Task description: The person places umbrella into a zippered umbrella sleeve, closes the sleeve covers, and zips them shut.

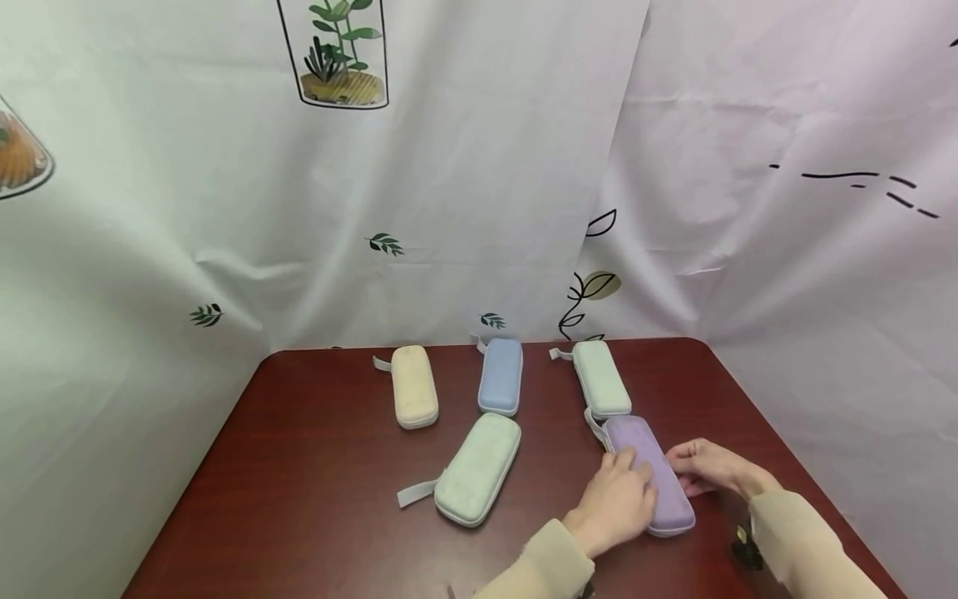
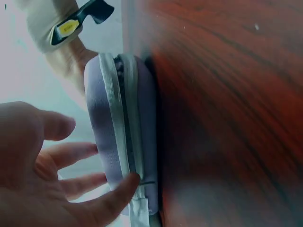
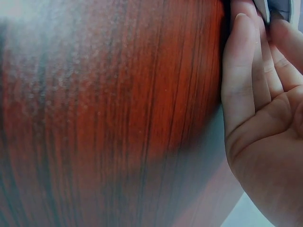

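Observation:
A purple zippered case (image 1: 669,487) lies at the right of the table, its grey strap at the far left corner. My left hand (image 1: 615,504) rests on its top and left side with fairly straight, spread fingers; in the left wrist view one fingertip touches the zipper (image 2: 116,111) near the strap (image 2: 139,212). A dark gap runs between the zipper's two pale bands. At the case's right edge, my right hand (image 1: 707,467) has its fingers bent in; in the right wrist view thumb and fingertips pinch the case's edge, which is mostly cut off by the frame.
Pale green (image 1: 601,378), blue (image 1: 501,376) and yellow (image 1: 415,387) cases lie along the back of the dark red table (image 1: 299,499). Another pale green case (image 1: 479,470) lies mid-table, strap toward the left. A patterned white cloth (image 1: 479,166) hangs behind.

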### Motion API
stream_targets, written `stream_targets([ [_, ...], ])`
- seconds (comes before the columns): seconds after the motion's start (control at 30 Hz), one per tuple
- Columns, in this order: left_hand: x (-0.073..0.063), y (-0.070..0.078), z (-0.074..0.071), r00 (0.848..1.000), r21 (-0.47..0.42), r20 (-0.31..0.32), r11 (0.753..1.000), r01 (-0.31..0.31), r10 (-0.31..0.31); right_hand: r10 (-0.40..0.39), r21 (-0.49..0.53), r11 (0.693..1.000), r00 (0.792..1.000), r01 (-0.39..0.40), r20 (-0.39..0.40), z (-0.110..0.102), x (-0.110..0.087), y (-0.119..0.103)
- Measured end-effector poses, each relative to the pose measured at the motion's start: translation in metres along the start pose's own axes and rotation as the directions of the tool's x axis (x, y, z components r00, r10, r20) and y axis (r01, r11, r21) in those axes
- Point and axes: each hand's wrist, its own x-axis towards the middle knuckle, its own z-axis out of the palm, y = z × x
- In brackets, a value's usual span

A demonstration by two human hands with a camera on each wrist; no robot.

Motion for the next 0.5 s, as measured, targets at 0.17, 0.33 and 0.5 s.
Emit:
stream_targets([
  [0.17,0.0,0.009,0.001,0.999,0.131,0.042,0.991,0.01,-0.016,-0.001,0.006,1.0,1.0,0.001,-0.009,0.0,0.0,0.002],
  [0.33,0.002,0.012,0.001,0.998,0.205,0.062,0.979,0.019,-0.033,0.027,-0.01,1.0,0.999,-0.028,-0.045,0.003,-0.001,-0.001],
  [0.5,0.001,0.01,0.004,0.994,0.214,0.094,0.976,0.033,-0.054,0.026,-0.078,0.996,0.997,-0.031,-0.067,0.01,-0.003,-0.009],
])
